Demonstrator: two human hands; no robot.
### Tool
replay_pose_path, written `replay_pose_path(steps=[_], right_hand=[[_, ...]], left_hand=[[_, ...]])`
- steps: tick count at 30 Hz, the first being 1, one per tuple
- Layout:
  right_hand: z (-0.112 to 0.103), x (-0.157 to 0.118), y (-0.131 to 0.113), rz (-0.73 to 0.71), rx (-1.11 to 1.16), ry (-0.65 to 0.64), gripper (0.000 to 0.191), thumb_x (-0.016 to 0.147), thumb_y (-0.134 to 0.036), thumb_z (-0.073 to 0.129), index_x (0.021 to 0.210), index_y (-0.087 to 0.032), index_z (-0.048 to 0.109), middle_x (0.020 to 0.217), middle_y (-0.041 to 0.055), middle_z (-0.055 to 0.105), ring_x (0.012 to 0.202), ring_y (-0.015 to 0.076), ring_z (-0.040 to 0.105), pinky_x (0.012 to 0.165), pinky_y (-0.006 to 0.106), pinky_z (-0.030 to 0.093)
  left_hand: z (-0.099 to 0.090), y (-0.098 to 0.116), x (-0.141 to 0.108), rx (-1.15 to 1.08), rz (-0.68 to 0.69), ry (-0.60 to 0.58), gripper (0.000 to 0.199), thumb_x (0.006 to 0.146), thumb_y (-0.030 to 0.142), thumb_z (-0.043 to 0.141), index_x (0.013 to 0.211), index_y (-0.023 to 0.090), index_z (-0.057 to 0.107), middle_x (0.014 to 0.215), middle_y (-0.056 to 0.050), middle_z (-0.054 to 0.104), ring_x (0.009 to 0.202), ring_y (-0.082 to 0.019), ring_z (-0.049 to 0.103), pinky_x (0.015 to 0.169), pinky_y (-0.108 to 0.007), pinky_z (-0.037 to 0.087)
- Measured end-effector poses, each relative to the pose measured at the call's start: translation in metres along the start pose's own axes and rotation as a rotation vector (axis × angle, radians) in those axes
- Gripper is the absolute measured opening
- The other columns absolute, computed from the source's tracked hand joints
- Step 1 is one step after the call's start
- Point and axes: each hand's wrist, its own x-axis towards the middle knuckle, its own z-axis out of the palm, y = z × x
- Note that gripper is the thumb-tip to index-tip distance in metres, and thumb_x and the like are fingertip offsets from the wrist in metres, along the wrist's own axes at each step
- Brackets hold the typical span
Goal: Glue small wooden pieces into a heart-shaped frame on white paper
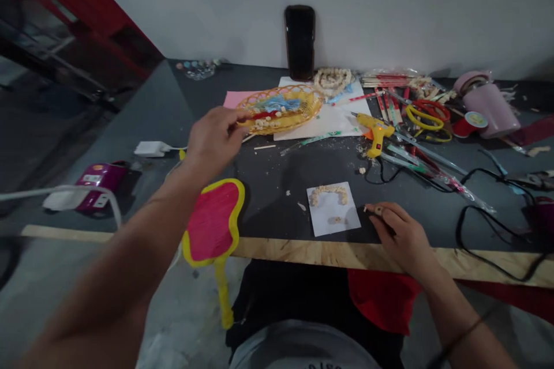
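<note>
My left hand (pixel 219 135) reaches to the left end of a yellow woven basket (pixel 314 105). Its thumb and fingers are slightly apart at the rim, and nothing shows between them. In the basket lie light-blue strands (pixel 281 105), red bits and small cream pieces (pixel 266 124). My right hand (pixel 400 236) is by the table's front edge, thumb and fingertips closed on a small cream piece (pixel 366 208). Just left of it lies a white square card (pixel 322 226), bearing a curved row of cream pieces (pixel 329 189) and a small cluster (pixel 338 220) below.
A yellow glue gun (pixel 375 132) lies right of centre, its black cord (pixel 461 230) trailing right. Behind are a phone (pixel 300 40) against the wall, yellow-handled scissors (pixel 424 118) and a pink flask (pixel 491 106). A pink, yellow-edged paddle (pixel 214 222) overhangs the front edge.
</note>
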Motion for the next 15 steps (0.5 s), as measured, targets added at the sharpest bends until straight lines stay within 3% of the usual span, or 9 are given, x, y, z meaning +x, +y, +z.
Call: replay_pose_path(steps=[3,7,11,15], right_hand=[[0.004,-0.002,0.000,-0.006,-0.016,0.055,0.017,0.095,-0.014,0.054,0.104,-0.018,0.068,0.098,0.0084,0.072,0.091,0.0175,0.071,0.080,0.028,0.062],[0.005,-0.001,-0.003,0.011,0.002,0.083,0.017,0.095,-0.015,0.052,0.099,-0.020,0.069,0.095,0.0075,0.073,0.086,0.0173,0.072,0.077,0.029,0.063],[0.006,-0.001,-0.002,0.021,0.032,0.066,0.016,0.095,-0.015,0.053,0.097,-0.021,0.068,0.096,0.0083,0.073,0.085,0.0186,0.072,0.076,0.032,0.063],[0.007,-0.002,0.000,0.050,0.060,0.056,0.016,0.095,-0.015,0.053,0.095,-0.022,0.068,0.095,0.0081,0.073,0.086,0.0198,0.072,0.075,0.034,0.064]], left_hand=[[0.004,-0.009,0.039,0.058,-0.036,-0.137,0.039,0.092,0.026,0.049,0.125,0.012,0.066,0.121,-0.012,0.069,0.104,-0.021,0.060,0.096,-0.035,0.044],[0.029,-0.010,0.081,0.061,-0.018,-0.222,0.030,0.086,0.024,0.057,0.109,0.017,0.075,0.105,-0.007,0.074,0.093,-0.021,0.062,0.085,-0.032,0.045],[0.055,-0.006,0.105,0.058,0.023,-0.261,0.028,0.083,0.026,0.061,0.106,0.021,0.076,0.099,-0.006,0.074,0.090,-0.021,0.063,0.084,-0.032,0.045],[0.068,-0.005,0.115,0.040,0.043,-0.270,0.021,0.080,0.025,0.062,0.095,0.022,0.077,0.093,-0.005,0.074,0.088,-0.020,0.061,0.084,-0.032,0.045]])
